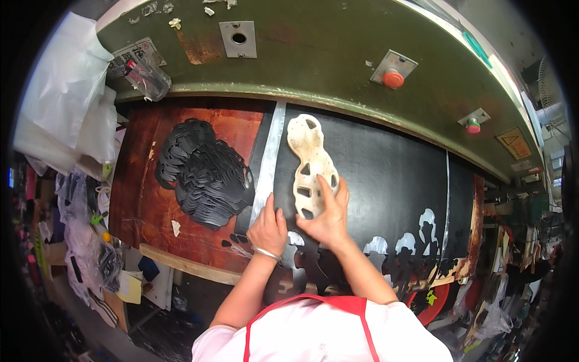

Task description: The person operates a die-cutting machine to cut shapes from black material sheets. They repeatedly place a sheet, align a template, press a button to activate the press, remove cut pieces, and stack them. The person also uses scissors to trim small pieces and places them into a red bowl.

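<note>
A cream, sole-shaped cutting die (312,160) with several openings lies on a black sheet (386,163). My right hand (329,214) grips its near end, the thumb on one side and the fingers on the other. My left hand (269,229) lies to the left of the die, apart from it. Its fingers are stretched out at the edge of the black sheet, beside a pale strip (269,154), and nothing shows in them. Along the sheet's near edge are sole-shaped cut-outs (377,246), with paler material showing through.
A heap of thin black sole-shaped pieces (208,172) lies on the reddish-brown board (136,193) at left. A green machine beam (313,54) with a red button (392,78) spans the far side. Clear plastic sheeting (66,90) hangs at far left.
</note>
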Demonstrator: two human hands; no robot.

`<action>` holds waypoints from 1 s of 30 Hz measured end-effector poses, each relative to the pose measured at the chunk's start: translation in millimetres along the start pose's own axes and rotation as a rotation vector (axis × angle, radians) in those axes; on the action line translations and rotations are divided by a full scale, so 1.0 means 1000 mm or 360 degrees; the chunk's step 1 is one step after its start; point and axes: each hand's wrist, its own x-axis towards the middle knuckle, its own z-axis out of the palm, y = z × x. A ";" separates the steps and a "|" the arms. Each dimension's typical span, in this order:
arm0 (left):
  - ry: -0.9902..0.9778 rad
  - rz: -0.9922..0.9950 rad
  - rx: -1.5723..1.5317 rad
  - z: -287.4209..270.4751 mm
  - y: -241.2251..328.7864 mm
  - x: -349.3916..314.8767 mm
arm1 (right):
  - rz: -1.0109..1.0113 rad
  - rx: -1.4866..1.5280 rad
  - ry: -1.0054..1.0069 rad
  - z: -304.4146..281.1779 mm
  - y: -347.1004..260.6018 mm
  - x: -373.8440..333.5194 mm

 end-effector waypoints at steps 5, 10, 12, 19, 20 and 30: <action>0.0032 0.0017 0.0048 0.011 0.002 0.017 | -0.0160 -0.0100 -0.0047 0.011 0.014 0.012; -0.0107 0.0087 -0.0038 0.017 -0.003 0.060 | 0.0207 0.0403 0.0023 -0.036 0.077 0.060; -0.0043 0.0071 -0.0231 0.010 -0.007 0.069 | 0.0288 0.0395 0.0385 -0.079 0.110 0.080; -0.0463 -0.0261 -0.0002 0.020 -0.012 0.066 | 0.0148 -0.0713 0.1235 -0.214 0.199 0.170; -0.0322 -0.0081 0.0035 0.032 -0.011 0.073 | 0.0175 -0.0629 0.1205 -0.210 0.203 0.184; -0.0060 -0.0090 0.0106 0.075 -0.008 0.144 | 0.0182 -0.0683 0.1084 -0.208 0.245 0.157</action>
